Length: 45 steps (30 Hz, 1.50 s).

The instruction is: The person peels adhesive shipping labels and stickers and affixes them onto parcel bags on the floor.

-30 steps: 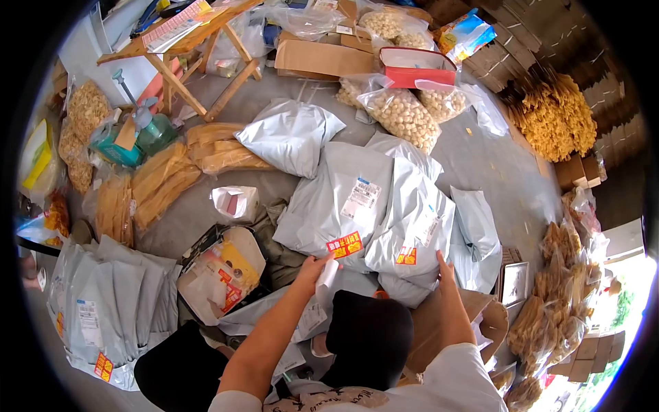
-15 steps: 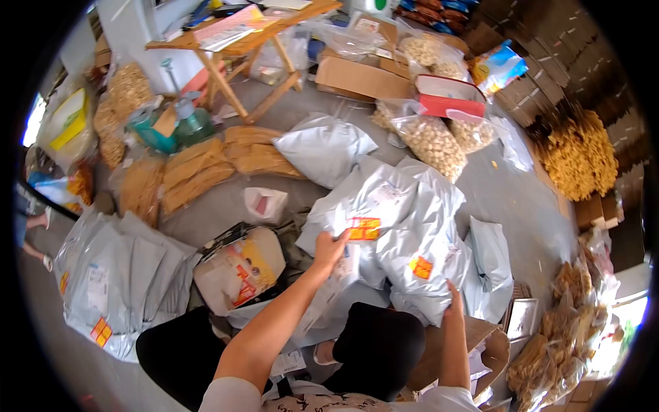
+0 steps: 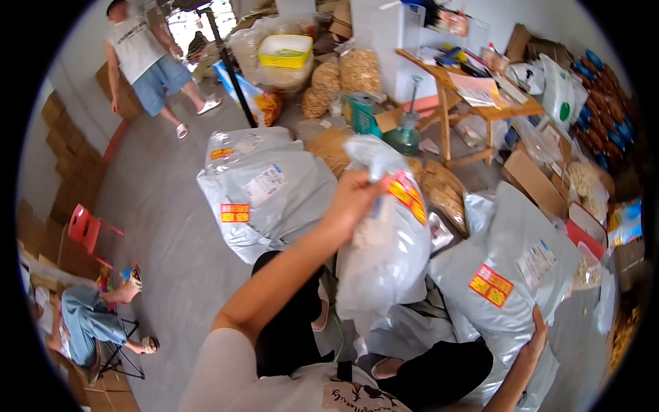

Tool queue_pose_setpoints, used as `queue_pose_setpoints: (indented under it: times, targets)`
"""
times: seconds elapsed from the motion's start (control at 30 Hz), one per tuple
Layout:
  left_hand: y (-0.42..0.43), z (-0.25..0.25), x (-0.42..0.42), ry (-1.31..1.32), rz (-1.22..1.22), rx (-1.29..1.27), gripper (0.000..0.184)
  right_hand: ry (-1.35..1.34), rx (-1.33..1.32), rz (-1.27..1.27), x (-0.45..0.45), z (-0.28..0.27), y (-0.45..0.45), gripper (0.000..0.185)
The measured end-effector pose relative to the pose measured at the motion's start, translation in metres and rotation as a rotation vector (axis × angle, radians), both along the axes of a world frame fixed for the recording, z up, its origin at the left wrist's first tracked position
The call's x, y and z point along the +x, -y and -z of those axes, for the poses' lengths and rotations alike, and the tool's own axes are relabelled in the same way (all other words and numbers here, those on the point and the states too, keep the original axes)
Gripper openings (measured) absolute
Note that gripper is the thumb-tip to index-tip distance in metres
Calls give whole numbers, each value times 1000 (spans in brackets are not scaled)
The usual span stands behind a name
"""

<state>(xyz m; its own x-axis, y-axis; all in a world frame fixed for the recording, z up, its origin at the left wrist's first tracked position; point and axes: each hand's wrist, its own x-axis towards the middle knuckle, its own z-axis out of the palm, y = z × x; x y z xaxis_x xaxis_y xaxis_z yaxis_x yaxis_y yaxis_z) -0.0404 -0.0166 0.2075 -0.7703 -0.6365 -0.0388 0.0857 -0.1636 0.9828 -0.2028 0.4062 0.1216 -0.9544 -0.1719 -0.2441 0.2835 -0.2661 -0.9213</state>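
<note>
Gripping middle bag (image 3: 384,268) with left fingers (image 3: 371,191) | touching right bag (image 3: 511,250) with right fingers (image 3: 539,319), grip unclear | other bags (image 3: 292,206) left | desk (image 3: 525,108) far right

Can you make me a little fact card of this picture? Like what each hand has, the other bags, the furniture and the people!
Left hand: grips a crumpled grey bag
Right hand: touches the edge of a wide grey bag; how firmly, I can't tell
Bag labels: red-and-yellow stickers on both
Other bags: a grey bag pile in the left part of the picture
Furniture: wooden table, red chair
People: a standing person and a seated person
</note>
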Motion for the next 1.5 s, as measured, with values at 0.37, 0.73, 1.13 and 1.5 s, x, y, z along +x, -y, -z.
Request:
queue_pose_setpoints:
  times: [0.37,0.73,1.13,1.5]
  targets:
    - [285,-82,165,117,-617,-300,29,192,-143,-360,43,-30,267,46]
    - [392,38,269,948,-659,-387,45,463,-286,-718,113,53,495,47]
    - [400,84,252,589,-775,-613,56,508,-271,-667,141,64,473,51]
    - [425,98,277,809,-1008,-803,24,418,-228,-708,138,65,456,47]
